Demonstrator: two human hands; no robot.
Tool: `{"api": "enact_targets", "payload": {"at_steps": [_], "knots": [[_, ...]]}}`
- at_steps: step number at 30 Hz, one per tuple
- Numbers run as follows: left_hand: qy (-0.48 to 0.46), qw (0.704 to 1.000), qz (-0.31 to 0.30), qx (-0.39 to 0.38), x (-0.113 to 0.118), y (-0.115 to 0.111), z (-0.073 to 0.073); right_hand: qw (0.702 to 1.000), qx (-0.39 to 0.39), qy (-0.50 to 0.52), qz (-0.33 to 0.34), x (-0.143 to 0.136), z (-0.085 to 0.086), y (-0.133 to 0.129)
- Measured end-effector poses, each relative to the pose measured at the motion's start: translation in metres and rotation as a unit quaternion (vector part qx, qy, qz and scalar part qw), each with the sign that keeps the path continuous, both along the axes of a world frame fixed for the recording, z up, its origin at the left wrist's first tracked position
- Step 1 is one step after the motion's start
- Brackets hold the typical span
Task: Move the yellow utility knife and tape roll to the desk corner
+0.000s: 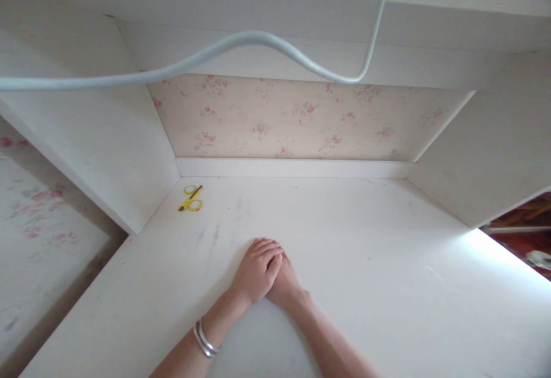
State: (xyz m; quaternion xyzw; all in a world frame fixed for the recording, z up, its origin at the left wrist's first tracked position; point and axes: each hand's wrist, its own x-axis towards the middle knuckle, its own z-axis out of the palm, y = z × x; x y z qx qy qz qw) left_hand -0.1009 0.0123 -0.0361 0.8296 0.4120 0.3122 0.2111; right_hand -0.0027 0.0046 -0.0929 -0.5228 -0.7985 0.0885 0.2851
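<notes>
Your left hand (256, 270) clasps your right hand (284, 283), whose grip is hidden; a careless sweep could knock the yellow cutter (190, 199), left of center.

Soft, dim light; glare whitens the bench's (344, 240) right edge, faint shadows beside the arms, slight blur.

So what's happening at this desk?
Someone is sitting or standing with their left hand laid over their right hand on the white desktop. Neither seems to be handling anything. A slim yellow-and-black tool, with yellow rings beside it, lies farther back, toward the left.
</notes>
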Motion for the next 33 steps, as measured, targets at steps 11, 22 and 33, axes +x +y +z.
{"api": "enact_targets", "payload": {"at_steps": [11,22,33], "knots": [[-0.004,1.000,-0.004,0.009,-0.0010,-0.0006,0.0015,1.000,-0.002,-0.023,0.012,0.0006,0.0019,-0.0014],[0.009,1.000,-0.006,0.008,-0.0025,-0.0024,0.0044,0.999,-0.006,-0.053,0.012,0.0010,0.0038,-0.0027],[0.018,1.000,-0.003,0.017,-0.0021,-0.0029,0.0043,0.992,0.011,-0.129,0.009,0.0004,0.0088,-0.0030]]}}
